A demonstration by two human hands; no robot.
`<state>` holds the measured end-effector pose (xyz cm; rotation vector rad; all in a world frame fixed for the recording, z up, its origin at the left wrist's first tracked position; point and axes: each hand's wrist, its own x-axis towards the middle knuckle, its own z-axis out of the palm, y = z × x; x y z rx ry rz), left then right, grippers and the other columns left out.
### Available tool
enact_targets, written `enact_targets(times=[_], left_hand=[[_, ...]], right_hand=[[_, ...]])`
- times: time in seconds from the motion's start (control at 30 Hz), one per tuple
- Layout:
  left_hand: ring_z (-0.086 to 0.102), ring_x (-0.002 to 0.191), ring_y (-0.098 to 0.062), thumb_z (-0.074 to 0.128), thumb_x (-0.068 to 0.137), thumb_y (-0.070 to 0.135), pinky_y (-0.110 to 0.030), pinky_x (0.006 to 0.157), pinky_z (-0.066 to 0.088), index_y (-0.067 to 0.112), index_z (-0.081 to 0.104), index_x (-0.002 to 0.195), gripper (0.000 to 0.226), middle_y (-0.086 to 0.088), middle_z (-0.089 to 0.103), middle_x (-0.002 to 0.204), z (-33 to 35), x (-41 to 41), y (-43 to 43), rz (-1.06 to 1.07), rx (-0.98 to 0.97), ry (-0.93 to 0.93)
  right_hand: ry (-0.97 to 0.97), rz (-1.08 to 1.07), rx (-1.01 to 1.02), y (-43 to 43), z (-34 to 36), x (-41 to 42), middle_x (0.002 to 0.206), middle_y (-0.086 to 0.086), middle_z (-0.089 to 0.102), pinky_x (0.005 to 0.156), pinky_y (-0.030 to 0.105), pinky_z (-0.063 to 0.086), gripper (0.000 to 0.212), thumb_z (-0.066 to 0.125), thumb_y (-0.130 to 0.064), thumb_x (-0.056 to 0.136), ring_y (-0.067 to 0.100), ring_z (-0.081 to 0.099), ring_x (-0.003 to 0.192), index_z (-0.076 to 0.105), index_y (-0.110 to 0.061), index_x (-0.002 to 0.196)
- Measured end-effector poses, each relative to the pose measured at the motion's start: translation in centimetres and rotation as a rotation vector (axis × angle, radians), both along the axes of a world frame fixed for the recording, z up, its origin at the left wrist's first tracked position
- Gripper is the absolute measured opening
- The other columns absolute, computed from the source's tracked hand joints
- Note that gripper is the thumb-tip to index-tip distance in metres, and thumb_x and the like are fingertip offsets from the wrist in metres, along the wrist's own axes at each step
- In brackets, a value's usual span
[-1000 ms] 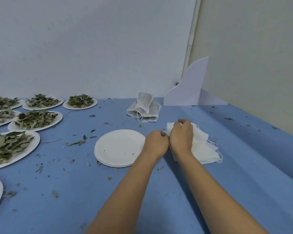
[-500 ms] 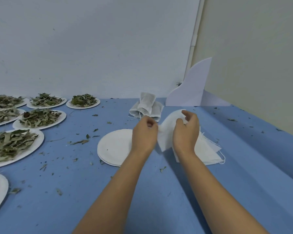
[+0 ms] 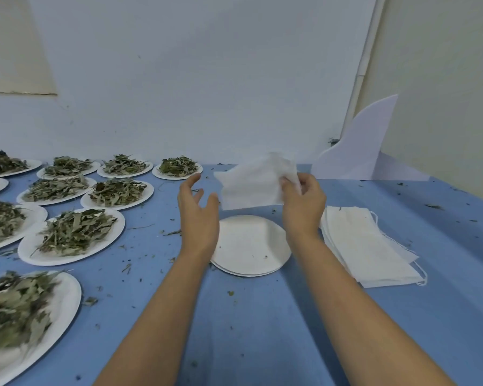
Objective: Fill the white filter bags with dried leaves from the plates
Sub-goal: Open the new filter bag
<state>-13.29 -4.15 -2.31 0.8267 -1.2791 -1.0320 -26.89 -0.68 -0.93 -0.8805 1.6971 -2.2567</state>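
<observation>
My right hand (image 3: 301,203) pinches one white filter bag (image 3: 253,185) and holds it up in the air above the empty white plates (image 3: 251,246). My left hand (image 3: 197,208) is beside the bag's left edge with fingers spread, holding nothing. A stack of flat white filter bags (image 3: 365,246) lies on the blue table to the right of my right wrist. Several white plates heaped with dried leaves (image 3: 73,232) fill the left side of the table.
The blue table (image 3: 262,330) is strewn with leaf crumbs. A white curved board (image 3: 360,151) stands at the back right corner against the wall. White walls close the table off at the back and right.
The bag has been lifted off the stack and raised higher. My left hand has let go of it and opened; my right hand keeps its pinch. The view has swung left, showing more plates.
</observation>
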Motion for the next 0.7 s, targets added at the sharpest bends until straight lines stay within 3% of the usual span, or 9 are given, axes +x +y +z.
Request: enact_targets(times=[0.03, 0.1, 0.17, 0.27, 0.43, 0.57, 0.7], left_hand=[[0.044, 0.114, 0.010, 0.048, 0.097, 0.014, -0.003, 0.070, 0.039, 0.039, 0.039, 0.120, 0.036, 0.015, 0.036, 0.128, -0.3, 0.0, 0.2, 0.008, -0.040, -0.032], [0.049, 0.105, 0.011, 0.051, 0.096, 0.019, -0.005, 0.074, 0.039, 0.043, 0.039, 0.121, 0.037, 0.016, 0.036, 0.127, -0.7, 0.0, 0.7, 0.011, -0.102, -0.081], [0.054, 0.090, 0.015, 0.058, 0.093, 0.023, -0.002, 0.070, 0.042, 0.047, 0.040, 0.119, 0.039, 0.019, 0.039, 0.125, -0.8, -0.4, 1.2, -0.027, -0.144, -0.138], [0.056, 0.084, 0.014, 0.067, 0.087, 0.023, 0.001, 0.071, 0.038, 0.039, 0.049, 0.120, 0.040, 0.021, 0.046, 0.120, -1.2, -1.1, 1.7, -0.063, -0.202, -0.227], [0.053, 0.084, 0.006, 0.068, 0.086, 0.015, 0.001, 0.075, 0.037, 0.014, 0.068, 0.105, 0.019, 0.006, 0.063, 0.102, -1.9, -1.3, 1.2, 0.036, -0.270, -0.385], [0.056, 0.079, 0.007, 0.064, 0.088, 0.016, 0.001, 0.072, 0.036, 0.010, 0.071, 0.094, 0.011, 0.005, 0.066, 0.090, -1.9, -1.2, 1.2, 0.126, -0.259, -0.355], [0.055, 0.074, 0.002, 0.061, 0.091, 0.016, 0.002, 0.069, 0.035, 0.008, 0.071, 0.093, 0.013, 0.008, 0.064, 0.083, -2.1, -0.9, 1.1, 0.166, -0.283, -0.414]], right_hand=[[0.031, -0.037, -0.074, -0.1, 0.2, 0.5, 0.076, -0.013, 0.061, 0.062, 0.008, 0.043, 0.015, 0.061, -0.010, 0.088, 0.005, 0.055, 0.073, 0.062, -0.023, 0.082], [0.131, -0.028, -0.104, 0.0, 0.1, 1.2, 0.085, -0.013, 0.067, 0.071, 0.013, 0.046, 0.025, 0.061, -0.006, 0.086, 0.003, 0.060, 0.081, 0.064, -0.030, 0.082], [0.296, 0.043, 0.010, 0.3, -0.9, 1.5, 0.098, -0.014, 0.068, 0.080, 0.011, 0.045, 0.032, 0.059, -0.002, 0.084, 0.003, 0.060, 0.097, 0.068, -0.032, 0.087], [0.450, 0.141, 0.185, 0.8, -2.8, 1.1, 0.109, -0.013, 0.068, 0.089, 0.017, 0.043, 0.031, 0.059, -0.001, 0.082, 0.003, 0.056, 0.110, 0.073, -0.028, 0.091], [0.458, 0.202, 0.238, 1.0, -3.0, 0.8, 0.116, -0.017, 0.065, 0.093, 0.022, 0.042, 0.034, 0.059, -0.002, 0.080, 0.003, 0.052, 0.116, 0.072, -0.029, 0.097], [0.406, 0.327, 0.201, 1.7, -3.3, 1.3, 0.128, -0.016, 0.057, 0.104, 0.027, 0.038, 0.044, 0.055, -0.007, 0.079, 0.001, 0.045, 0.124, 0.062, -0.033, 0.114], [0.390, 0.288, 0.183, 2.2, -3.3, 1.4, 0.125, -0.017, 0.055, 0.095, 0.022, 0.039, 0.033, 0.054, -0.027, 0.077, 0.006, 0.046, 0.120, 0.060, -0.037, 0.108]])
